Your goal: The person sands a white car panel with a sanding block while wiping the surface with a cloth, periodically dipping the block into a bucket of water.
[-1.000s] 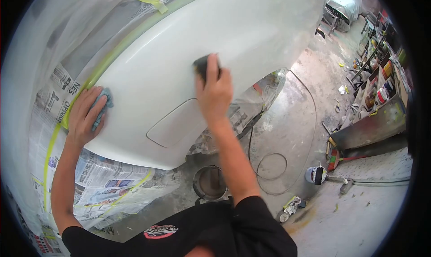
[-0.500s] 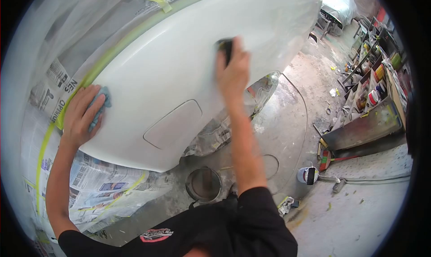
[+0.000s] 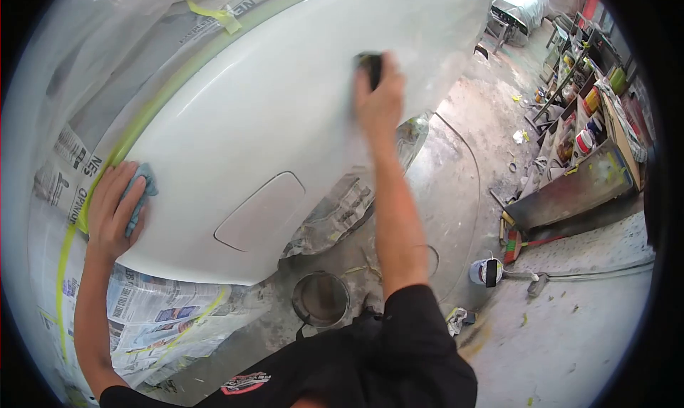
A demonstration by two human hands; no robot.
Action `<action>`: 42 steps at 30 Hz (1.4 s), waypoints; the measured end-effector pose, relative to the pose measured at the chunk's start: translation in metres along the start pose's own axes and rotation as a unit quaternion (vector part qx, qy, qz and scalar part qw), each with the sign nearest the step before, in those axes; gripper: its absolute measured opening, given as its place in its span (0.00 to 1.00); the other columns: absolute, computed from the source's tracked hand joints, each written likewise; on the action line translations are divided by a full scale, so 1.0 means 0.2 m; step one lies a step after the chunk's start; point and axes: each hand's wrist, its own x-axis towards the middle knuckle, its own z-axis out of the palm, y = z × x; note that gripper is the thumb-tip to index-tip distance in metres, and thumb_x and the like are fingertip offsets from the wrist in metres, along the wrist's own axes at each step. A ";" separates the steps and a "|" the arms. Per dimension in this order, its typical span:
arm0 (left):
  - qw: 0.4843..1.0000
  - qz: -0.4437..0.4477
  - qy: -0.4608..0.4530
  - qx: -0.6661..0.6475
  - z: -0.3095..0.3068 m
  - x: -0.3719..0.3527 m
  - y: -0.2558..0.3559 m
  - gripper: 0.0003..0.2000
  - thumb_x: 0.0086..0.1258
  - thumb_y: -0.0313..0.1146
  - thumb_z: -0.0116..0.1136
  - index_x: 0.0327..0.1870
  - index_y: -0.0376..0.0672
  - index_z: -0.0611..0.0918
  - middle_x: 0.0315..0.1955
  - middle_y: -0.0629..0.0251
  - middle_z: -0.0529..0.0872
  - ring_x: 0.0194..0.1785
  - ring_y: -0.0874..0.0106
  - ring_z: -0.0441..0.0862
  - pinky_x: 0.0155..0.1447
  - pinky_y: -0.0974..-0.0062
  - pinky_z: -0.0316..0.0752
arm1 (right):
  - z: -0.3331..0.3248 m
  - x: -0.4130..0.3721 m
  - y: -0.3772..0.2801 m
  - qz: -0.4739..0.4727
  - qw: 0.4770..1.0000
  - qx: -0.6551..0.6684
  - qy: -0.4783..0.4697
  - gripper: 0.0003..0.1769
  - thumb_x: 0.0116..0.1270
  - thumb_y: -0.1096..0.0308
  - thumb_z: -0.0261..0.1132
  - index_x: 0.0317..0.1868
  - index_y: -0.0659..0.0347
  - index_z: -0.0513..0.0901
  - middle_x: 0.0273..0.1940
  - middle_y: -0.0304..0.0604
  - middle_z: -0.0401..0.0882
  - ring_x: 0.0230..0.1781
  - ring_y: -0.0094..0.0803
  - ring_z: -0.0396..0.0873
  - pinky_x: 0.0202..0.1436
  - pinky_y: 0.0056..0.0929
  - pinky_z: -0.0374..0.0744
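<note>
high on the white car panel point(image 3: 285, 102), a dark sanding block point(image 3: 370, 63) is pressed flat against the paint, near the panel's far edge. only its upper end is seen past the fingers. its long axis is set roughly along the line of the forearm, pointing up and away from the wearer. the block is clasped from above by the right hand point(image 3: 381, 102), with the fingers curled closed over it, the wrist straight and the arm stretched nearly full length across the panel. the left hand point(image 3: 110, 208) is laid at the panel's near left edge, just beside the yellow-green masking tape point(image 3: 149, 112). a crumpled blue cloth point(image 3: 141, 191) is held under its loosely bent fingers against the surface, and that elbow is bent. the two hands are set well apart, and the closed fuel filler flap point(image 3: 260, 210) is seen between them, lower on the panel. newspaper masking point(image 3: 160, 312) is taped below and beside the panel. a round metal bucket point(image 3: 320, 299) is stood on the dusty floor under the panel's lower edge.
</note>
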 end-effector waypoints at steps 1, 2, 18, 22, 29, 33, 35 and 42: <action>1.000 -0.002 0.000 0.001 0.00 -0.01 0.00 0.32 0.53 0.18 0.71 0.65 0.39 0.82 0.67 0.46 0.82 0.68 0.45 0.81 0.72 0.45 0.76 | 0.00 0.19 0.17 0.079 0.997 -0.008 -0.014 0.36 0.71 0.57 0.70 0.75 0.61 0.71 0.51 0.63 0.80 0.50 0.60 0.83 0.55 0.53 0.83; 1.000 -0.002 -0.002 0.001 0.00 -0.01 0.00 0.32 0.53 0.18 0.71 0.65 0.39 0.82 0.67 0.46 0.82 0.68 0.45 0.81 0.72 0.45 0.76 | 0.00 0.31 0.27 0.157 0.987 -0.015 -0.028 0.35 0.72 0.56 0.68 0.74 0.62 0.71 0.53 0.64 0.80 0.52 0.60 0.84 0.57 0.53 0.83; 1.000 0.000 -0.008 0.009 -0.01 -0.02 0.00 0.32 0.53 0.17 0.69 0.66 0.38 0.81 0.67 0.46 0.82 0.69 0.45 0.81 0.73 0.46 0.75 | 0.00 0.22 0.36 0.143 0.989 -0.032 -0.003 0.37 0.71 0.58 0.71 0.75 0.62 0.70 0.51 0.66 0.81 0.51 0.61 0.84 0.54 0.52 0.82; 1.000 0.002 -0.007 0.011 0.00 -0.02 0.00 0.32 0.53 0.17 0.68 0.66 0.38 0.82 0.67 0.46 0.82 0.68 0.45 0.81 0.73 0.46 0.75 | -0.06 -0.42 -0.17 -0.069 0.996 0.013 -0.051 0.37 0.72 0.61 0.70 0.77 0.60 0.70 0.52 0.64 0.79 0.49 0.59 0.83 0.54 0.50 0.82; 1.000 0.003 -0.009 0.009 -0.02 0.00 0.00 0.32 0.53 0.17 0.69 0.65 0.38 0.82 0.66 0.45 0.83 0.68 0.45 0.81 0.73 0.46 0.76 | -0.03 0.34 0.30 0.179 0.983 -0.036 -0.032 0.35 0.73 0.56 0.67 0.74 0.63 0.69 0.52 0.64 0.80 0.51 0.60 0.83 0.55 0.55 0.82; 1.000 -0.001 0.001 0.002 0.00 0.00 0.00 0.31 0.53 0.18 0.70 0.65 0.38 0.83 0.66 0.45 0.83 0.68 0.45 0.81 0.73 0.46 0.76 | 0.01 -0.04 -0.09 0.022 0.999 -0.039 -0.018 0.36 0.72 0.57 0.69 0.75 0.63 0.69 0.48 0.62 0.80 0.48 0.58 0.84 0.50 0.52 0.84; 1.000 -0.003 0.003 0.002 -0.01 -0.01 0.01 0.31 0.53 0.18 0.70 0.65 0.39 0.83 0.66 0.46 0.83 0.69 0.45 0.81 0.73 0.46 0.76 | -0.05 -0.43 -0.37 -0.076 0.996 -0.023 -0.042 0.35 0.73 0.58 0.69 0.76 0.62 0.70 0.48 0.61 0.80 0.47 0.57 0.83 0.49 0.50 0.84; 1.000 0.001 -0.004 0.001 -0.01 -0.01 0.01 0.31 0.56 0.19 0.70 0.65 0.40 0.82 0.67 0.47 0.82 0.69 0.46 0.81 0.73 0.47 0.75 | -0.01 0.21 0.27 0.100 0.994 -0.039 -0.019 0.33 0.74 0.56 0.66 0.73 0.64 0.71 0.58 0.68 0.80 0.54 0.59 0.83 0.60 0.53 0.80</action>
